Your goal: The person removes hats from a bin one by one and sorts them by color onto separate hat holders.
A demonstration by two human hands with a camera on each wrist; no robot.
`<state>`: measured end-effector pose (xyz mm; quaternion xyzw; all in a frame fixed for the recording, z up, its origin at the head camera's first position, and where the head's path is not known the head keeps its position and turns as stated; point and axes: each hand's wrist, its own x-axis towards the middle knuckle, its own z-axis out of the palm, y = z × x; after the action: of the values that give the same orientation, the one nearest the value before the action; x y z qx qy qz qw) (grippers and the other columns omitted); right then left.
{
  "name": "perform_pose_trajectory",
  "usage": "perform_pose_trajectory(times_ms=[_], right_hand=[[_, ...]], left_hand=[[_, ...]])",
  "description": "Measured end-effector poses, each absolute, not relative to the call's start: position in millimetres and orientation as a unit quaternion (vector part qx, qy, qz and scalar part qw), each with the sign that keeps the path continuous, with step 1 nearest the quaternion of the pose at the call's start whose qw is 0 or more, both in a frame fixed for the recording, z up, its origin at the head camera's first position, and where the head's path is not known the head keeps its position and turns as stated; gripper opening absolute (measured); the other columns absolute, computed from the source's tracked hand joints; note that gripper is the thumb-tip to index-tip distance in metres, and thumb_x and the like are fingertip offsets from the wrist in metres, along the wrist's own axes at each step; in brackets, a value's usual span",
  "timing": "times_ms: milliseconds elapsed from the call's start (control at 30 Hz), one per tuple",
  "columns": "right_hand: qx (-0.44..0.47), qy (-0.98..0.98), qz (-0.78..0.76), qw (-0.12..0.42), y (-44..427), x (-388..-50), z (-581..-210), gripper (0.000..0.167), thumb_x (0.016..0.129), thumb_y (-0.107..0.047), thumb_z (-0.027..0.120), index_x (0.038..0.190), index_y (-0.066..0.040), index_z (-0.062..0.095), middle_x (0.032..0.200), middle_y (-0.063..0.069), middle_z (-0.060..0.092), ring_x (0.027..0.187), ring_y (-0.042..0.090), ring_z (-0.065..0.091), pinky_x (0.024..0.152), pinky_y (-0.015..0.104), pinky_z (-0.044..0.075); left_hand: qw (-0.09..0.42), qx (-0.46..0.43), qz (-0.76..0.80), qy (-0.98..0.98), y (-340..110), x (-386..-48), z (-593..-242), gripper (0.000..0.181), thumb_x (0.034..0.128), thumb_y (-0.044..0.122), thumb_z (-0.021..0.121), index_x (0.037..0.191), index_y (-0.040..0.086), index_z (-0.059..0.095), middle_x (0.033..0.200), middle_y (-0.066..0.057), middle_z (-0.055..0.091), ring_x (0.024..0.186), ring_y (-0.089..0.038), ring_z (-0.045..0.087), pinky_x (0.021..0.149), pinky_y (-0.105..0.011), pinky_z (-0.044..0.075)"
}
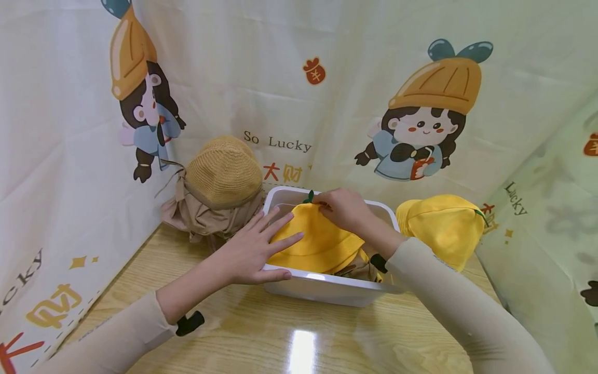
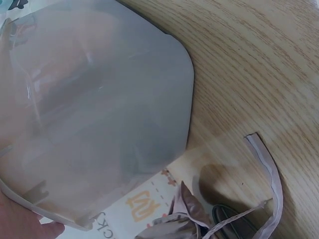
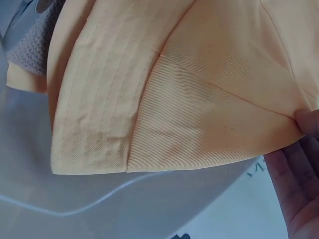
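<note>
The yellow bucket hat (image 1: 315,241) lay in a white bin (image 1: 322,291), crown pinched by the right hand (image 1: 344,209)'s fingers. The left hand (image 1: 257,246), fingers spread, partly blocked the left rim. Brown cloth (image 1: 359,270) by the brim was perhaps another hat; a woven sun hat (image 1: 224,171) and second yellow hat (image 1: 444,228) flanked the bin on the worktop (image 1: 233,327).
</note>
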<state>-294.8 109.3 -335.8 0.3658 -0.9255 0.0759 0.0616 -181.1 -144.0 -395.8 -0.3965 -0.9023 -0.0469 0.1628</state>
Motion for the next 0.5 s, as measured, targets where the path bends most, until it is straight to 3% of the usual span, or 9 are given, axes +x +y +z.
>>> perform_pose_trajectory(times_ms=[167, 500], right_hand=[[0.366, -0.922, 0.093, 0.085, 119.4, -292.8, -329.1, 0.020, 0.094, -0.014, 0.069, 0.113, -0.014, 0.077, 0.105, 0.002, 0.076, 0.089, 0.021, 0.070, 0.085, 0.038, 0.057], [0.361, -0.918, 0.113, 0.123, 134.9, -288.1, -314.3, 0.018, 0.094, -0.012, 0.069, 0.110, -0.013, 0.077, 0.104, 0.003, 0.076, 0.089, 0.021, 0.071, 0.080, 0.037, 0.058]], left_hand=[[0.155, -0.393, -0.047, -0.905, -144.3, -180.6, -396.4, 0.077, 0.0937, 0.077, 0.031, 0.156, 0.033, 0.034, 0.166, -0.012, 0.019, 0.153, -0.040, 0.008, 0.120, -0.060, 0.017], [0.170, -0.397, -0.055, -0.900, -143.6, -183.0, -397.9, 0.076, 0.0939, 0.076, 0.031, 0.155, 0.032, 0.036, 0.168, -0.011, 0.008, 0.152, -0.040, 0.012, 0.119, -0.061, 0.019]])
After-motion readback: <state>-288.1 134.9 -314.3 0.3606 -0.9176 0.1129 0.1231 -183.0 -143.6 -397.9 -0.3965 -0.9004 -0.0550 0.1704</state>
